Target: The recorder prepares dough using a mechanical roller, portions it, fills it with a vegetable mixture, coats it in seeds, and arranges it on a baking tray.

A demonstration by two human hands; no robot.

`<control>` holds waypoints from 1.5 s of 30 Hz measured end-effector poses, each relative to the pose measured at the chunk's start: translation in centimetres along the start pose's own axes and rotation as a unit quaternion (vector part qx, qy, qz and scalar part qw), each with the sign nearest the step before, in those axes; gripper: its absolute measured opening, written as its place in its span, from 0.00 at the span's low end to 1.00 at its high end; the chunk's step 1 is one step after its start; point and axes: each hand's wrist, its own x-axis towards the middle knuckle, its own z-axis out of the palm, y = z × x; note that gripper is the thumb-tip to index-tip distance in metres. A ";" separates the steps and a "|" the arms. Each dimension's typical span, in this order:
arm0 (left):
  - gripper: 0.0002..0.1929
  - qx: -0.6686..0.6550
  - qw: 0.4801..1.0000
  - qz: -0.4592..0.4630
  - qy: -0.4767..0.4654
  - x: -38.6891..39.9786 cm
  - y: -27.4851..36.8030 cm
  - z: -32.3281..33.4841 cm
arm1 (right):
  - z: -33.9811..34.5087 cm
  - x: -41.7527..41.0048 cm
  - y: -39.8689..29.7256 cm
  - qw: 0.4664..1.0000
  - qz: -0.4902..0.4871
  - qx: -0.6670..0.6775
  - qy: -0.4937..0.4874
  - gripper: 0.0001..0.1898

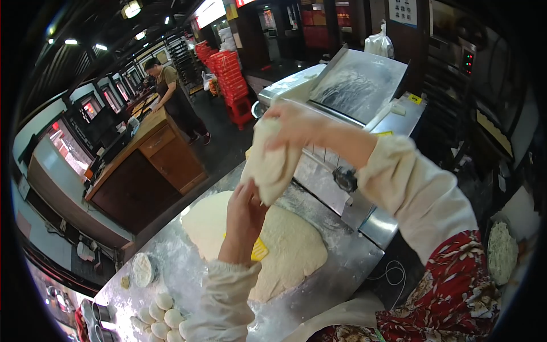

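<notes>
A thick folded piece of dough [277,173] hangs in the air between my two hands. My left hand [246,211] grips its lower end, while my right hand [290,126], blurred, holds the upper part. Right behind them is a floured steel dough-rolling machine [357,83] with a sloping tray. Below lies a wide slab of pale dough [295,243] on the floured steel table [329,280]. On that slab I see a yellow slotted plastic tool [259,251], partly hidden by my left wrist.
Several round dough balls [160,329] sit at the table's near left, by a bowl of flour [142,270]. A black knob [345,178] juts from the machine. Beyond are a wooden counter [164,149], a person [169,92] working there, and stacked red crates [228,79].
</notes>
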 end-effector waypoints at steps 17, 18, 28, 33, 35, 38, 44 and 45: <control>0.19 0.384 0.894 0.219 -0.069 8.7 -3.6 3.3 | -13.4 7.9 17.9 0.956 0.192 -0.221 0.008 0.35; 0.19 0.391 0.899 0.193 -0.047 8.1 -3.5 1.8 | -13.8 7.2 18.0 0.961 0.138 -0.238 0.011 0.33; 0.18 0.393 0.904 0.162 0.040 1.5 -0.8 -4.9 | -7.9 -2.0 -0.9 0.988 -0.084 -0.123 -0.026 0.18; 0.17 0.368 0.918 0.140 0.045 -0.6 -1.2 -6.9 | 3.3 -9.7 -3.0 0.964 -0.214 -0.102 -0.117 0.16; 0.16 0.360 0.922 0.129 0.057 -1.6 -1.9 -8.7 | 8.3 -10.5 -0.1 0.983 -0.099 -0.002 -0.153 0.17; 0.14 0.419 0.901 0.096 0.056 -3.7 -1.9 -11.1 | 16.4 -9.8 10.3 0.938 0.133 0.309 -0.084 0.22; 0.14 0.412 0.906 0.015 0.094 -6.6 -3.2 -14.4 | 19.8 -7.6 23.2 0.775 0.254 0.468 0.342 0.30; 0.14 0.414 0.905 0.011 0.094 -6.4 -3.5 -14.6 | 19.6 -6.9 24.3 0.742 0.217 0.492 0.400 0.27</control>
